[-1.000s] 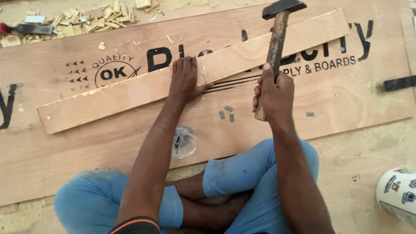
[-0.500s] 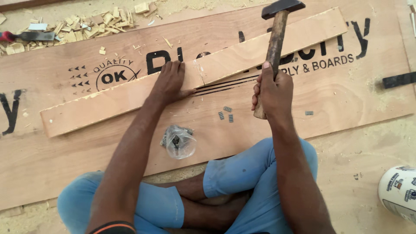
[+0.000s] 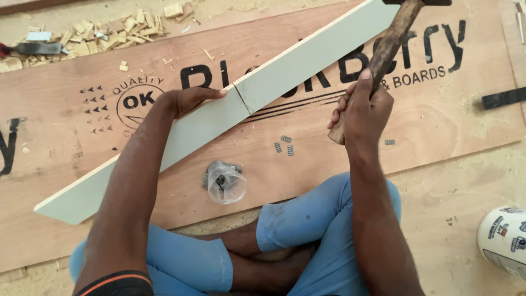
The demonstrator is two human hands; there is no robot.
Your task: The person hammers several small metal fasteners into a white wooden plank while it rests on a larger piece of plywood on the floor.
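A long pale strip of board point(image 3: 307, 60) lies tilted across a big plywood sheet point(image 3: 438, 120), running from lower left to upper right, with a joint line near its middle. My left hand point(image 3: 189, 100) grips the strip's far edge just left of that joint. My right hand point(image 3: 361, 107) is closed round the wooden handle of a hammer point(image 3: 392, 41), held upright over the sheet; the hammer's head is cut off by the top edge. I sit cross-legged at the sheet's near edge.
A small clear plastic bag of dark bits point(image 3: 223, 181) and several small staple clips point(image 3: 286, 145) lie on the sheet in front of me. Wood chips point(image 3: 109, 30) and a chisel point(image 3: 33, 49) sit at top left. A white container point(image 3: 504, 241) stands at right.
The strip was lying flat with its wood face up; now it is turned to show a pale face and tilted more steeply. My left hand moved to its far edge. The hammer stays raised.
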